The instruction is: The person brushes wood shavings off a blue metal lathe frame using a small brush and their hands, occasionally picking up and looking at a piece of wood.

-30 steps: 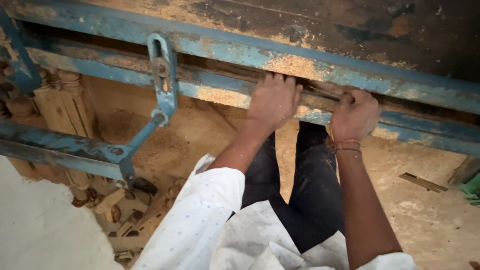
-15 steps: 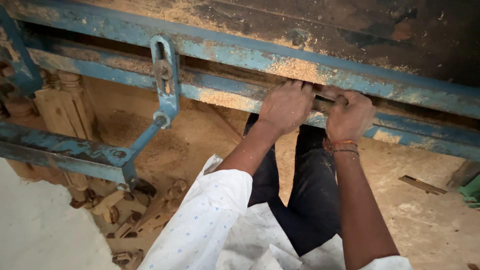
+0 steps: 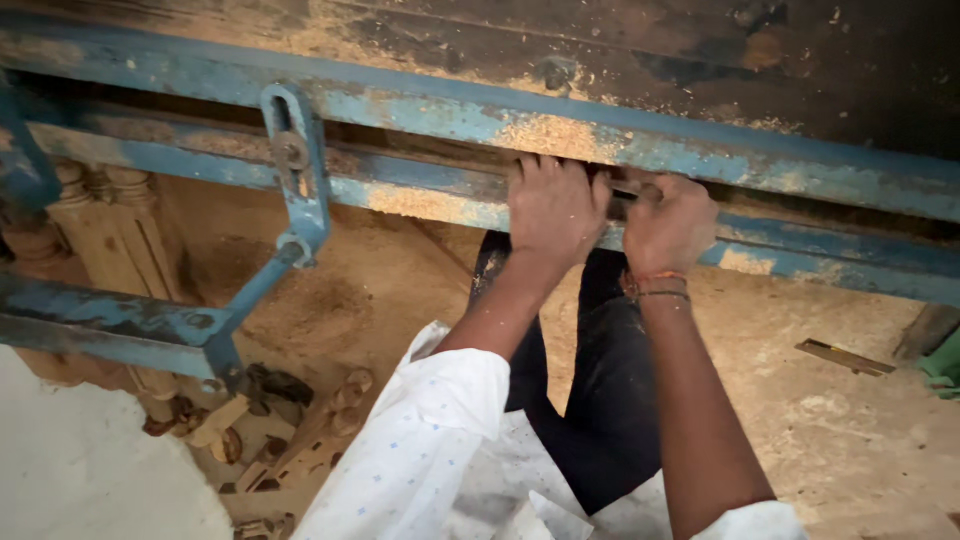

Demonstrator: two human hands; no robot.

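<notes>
gripping a dark tool (image 3: 625, 197) tight in right hand (image 3: 668, 225), left hand (image 3: 553, 210) curled beside it against the blue rail (image 3: 420, 200); risking a slip, sawdust loosening the grip.

No pkgs, labels, signs or screens in view.
</notes>
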